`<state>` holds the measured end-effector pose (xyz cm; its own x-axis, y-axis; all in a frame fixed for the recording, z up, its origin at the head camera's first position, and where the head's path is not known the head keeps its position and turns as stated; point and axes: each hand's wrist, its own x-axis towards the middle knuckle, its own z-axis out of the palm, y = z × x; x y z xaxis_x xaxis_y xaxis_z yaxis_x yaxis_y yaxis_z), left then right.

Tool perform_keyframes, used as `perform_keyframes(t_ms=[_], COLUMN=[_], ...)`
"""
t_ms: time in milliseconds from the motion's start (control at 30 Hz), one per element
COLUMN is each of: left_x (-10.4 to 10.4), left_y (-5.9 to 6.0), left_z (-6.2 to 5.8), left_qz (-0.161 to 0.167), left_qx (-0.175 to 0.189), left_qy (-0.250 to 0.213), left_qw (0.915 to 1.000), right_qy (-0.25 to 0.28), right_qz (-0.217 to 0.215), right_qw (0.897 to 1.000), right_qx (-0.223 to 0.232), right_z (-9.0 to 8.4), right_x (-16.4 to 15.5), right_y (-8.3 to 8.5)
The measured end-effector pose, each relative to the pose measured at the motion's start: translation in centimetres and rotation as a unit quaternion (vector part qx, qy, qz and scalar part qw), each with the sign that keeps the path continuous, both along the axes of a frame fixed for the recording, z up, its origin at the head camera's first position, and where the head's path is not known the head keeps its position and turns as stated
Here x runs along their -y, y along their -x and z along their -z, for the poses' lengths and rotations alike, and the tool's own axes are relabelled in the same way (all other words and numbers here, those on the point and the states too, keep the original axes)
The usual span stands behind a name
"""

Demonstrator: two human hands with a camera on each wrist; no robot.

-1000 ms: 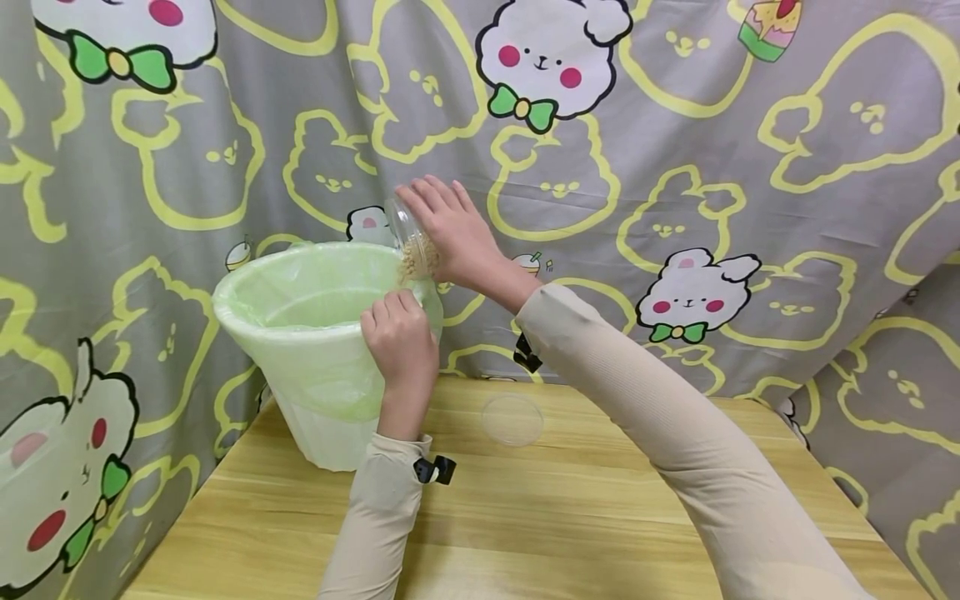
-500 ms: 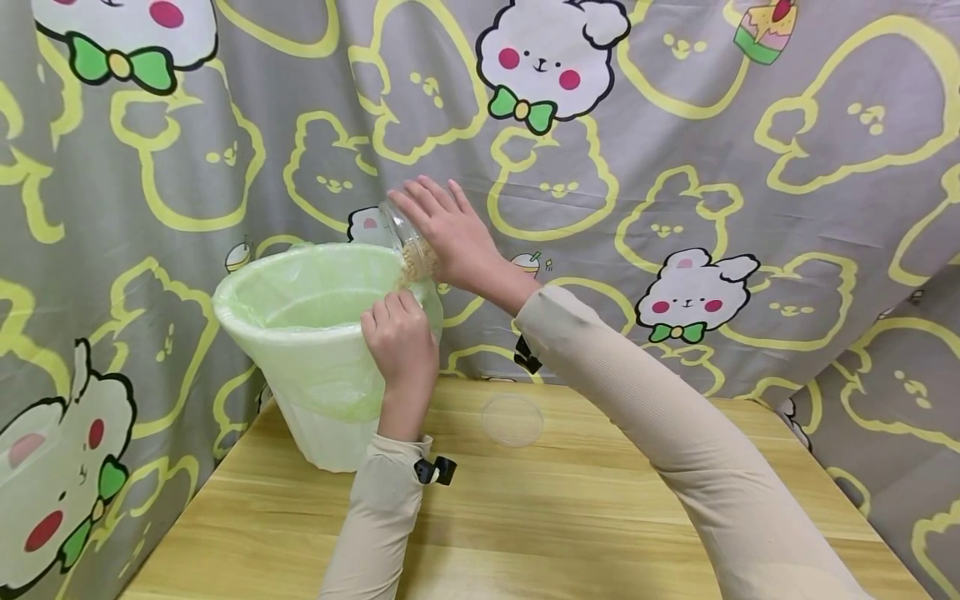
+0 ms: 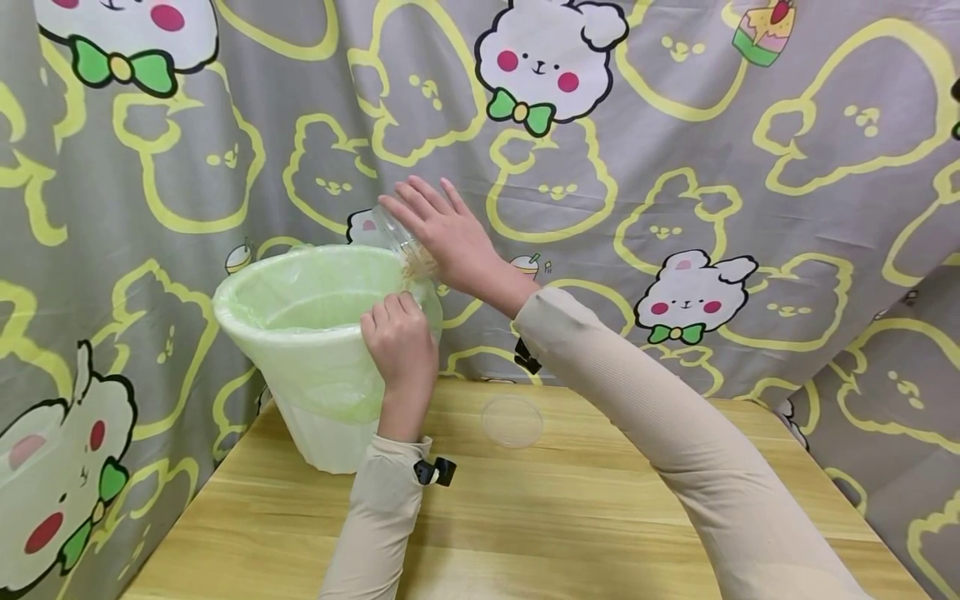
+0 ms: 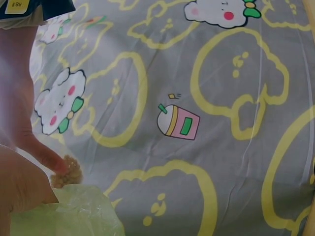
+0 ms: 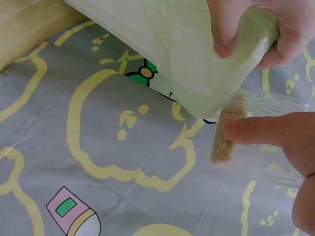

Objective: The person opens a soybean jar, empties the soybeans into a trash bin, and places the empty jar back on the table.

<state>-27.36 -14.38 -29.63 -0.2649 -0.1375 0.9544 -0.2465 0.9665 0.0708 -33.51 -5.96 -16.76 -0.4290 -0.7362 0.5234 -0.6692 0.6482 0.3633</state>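
Right hand (image 3: 448, 237) wrapped around a clear jar (image 3: 397, 235), thumb (image 5: 256, 130) pressed along its wall, fingers spread over the top; jar tipped mouth-down over the right rim of the bin (image 3: 247, 329), with a small clump of tan grains (image 5: 224, 135) gathered at the mouth. Left hand (image 3: 401, 342) pinching the green liner (image 3: 315, 367) at the bin's near-right rim, fingers curled over the edge and thumb outside, directly below the jar. Hands close together but not touching, jar mouth just above the left knuckles. Bin standing at the far left corner of the table (image 3: 525, 517), tight against the curtain (image 3: 675, 150); white wall showing below the folded-over liner. Clear round lid (image 3: 513, 419) lying flat near the far edge of the table, right of the bin and well apart from both hands, under the right forearm in the head view. Beige sleeves (image 3: 660, 433) on both arms, a black clip (image 3: 435, 471) at the left cuff. From the left wrist, only a fingertip and the clump of grains (image 4: 66, 172) above a corner of liner, the rest filled by patterned curtain.
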Motion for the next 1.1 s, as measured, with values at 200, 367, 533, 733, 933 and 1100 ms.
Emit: perform_keyframes(t_ms=[200, 367, 533, 733, 933, 1100], left_x=[0.02, 0.02, 0.01, -0.03, -0.05, -0.03], left_y=[-0.04, -0.06, -0.04, -0.02, 0.02, 0.12], left_z=[0.05, 0.03, -0.02, -0.02, 0.03, 0.11], left_qz=[-0.004, -0.010, -0.007, -0.005, -0.004, -0.003], left_qx=[0.004, 0.000, -0.004, -0.009, -0.010, -0.009], left_qy=[0.001, 0.006, 0.006, 0.005, 0.005, 0.005], left_qw=[1.0000, 0.9999, 0.9999, 0.9999, 0.9999, 0.9999], right_qy=[-0.011, -0.019, -0.028, -0.038, -0.032, -0.035], right_qz=[-0.015, -0.015, -0.008, -0.004, -0.012, -0.015], right_qw=[0.999, 0.999, 0.999, 0.998, 0.998, 0.998], right_qx=[-0.027, -0.041, -0.046, -0.050, -0.054, -0.050], right_z=[0.08, 0.13, 0.03, -0.04, 0.11, 0.16], right_x=[0.00, 0.02, 0.19, 0.32, 0.23, 0.10], right_y=[-0.27, -0.44, -0.56, -0.69, -0.68, -0.74])
